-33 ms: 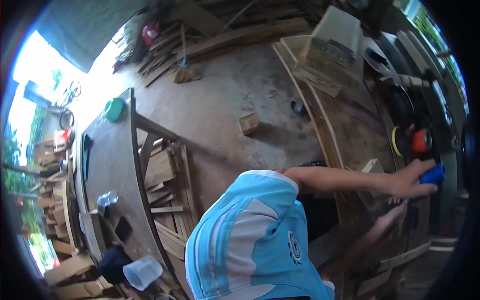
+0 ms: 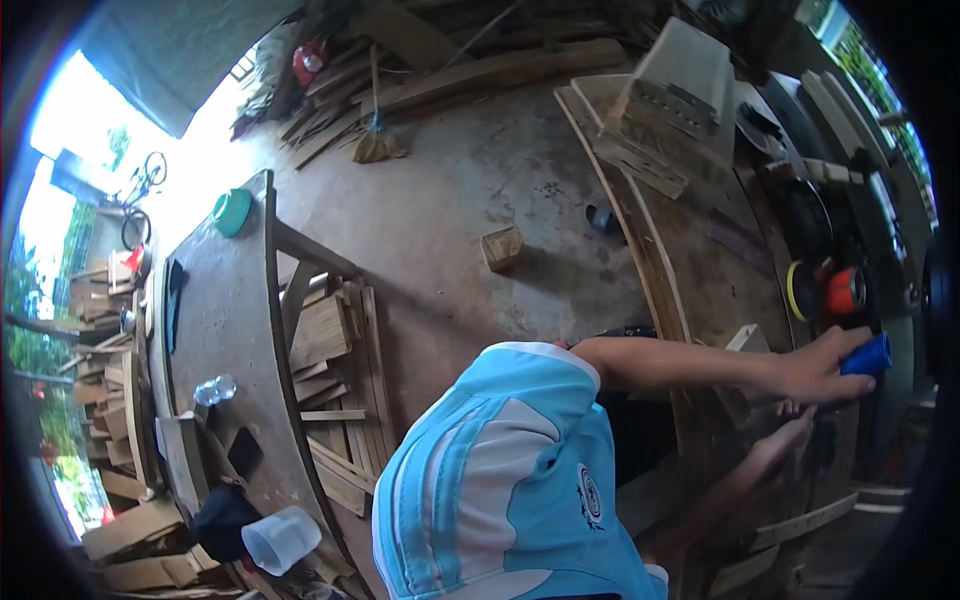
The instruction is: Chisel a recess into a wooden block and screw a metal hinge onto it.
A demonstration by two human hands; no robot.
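Note:
My left hand point(image 2: 815, 370) reaches out over the bench at the right, its fingers wrapped round a blue cylindrical thing point(image 2: 866, 355). I cannot make out what kind of thing it is. Just below it is my right hand point(image 2: 785, 437), closed, with dim and partly hidden fingertips. Whatever it grips, if anything, does not show clearly. Beyond my left hand stand an orange-red round object point(image 2: 845, 291) and a yellow-rimmed disc point(image 2: 801, 291). A pale wood block point(image 2: 745, 338) lies beside my left forearm.
A wooden box-like piece point(image 2: 675, 100) sits on the workbench point(image 2: 640, 235). On the left table point(image 2: 225, 290) are a green bowl point(image 2: 231, 212), a clear bottle point(image 2: 215, 390) and a translucent container point(image 2: 282, 540). A wood block point(image 2: 502, 247) and a broom point(image 2: 378, 147) are on the floor.
The view has shifted slightly, so the surroundings sit a little differently. My left hand still holds the blue cylindrical thing, and my right hand stays beneath it.

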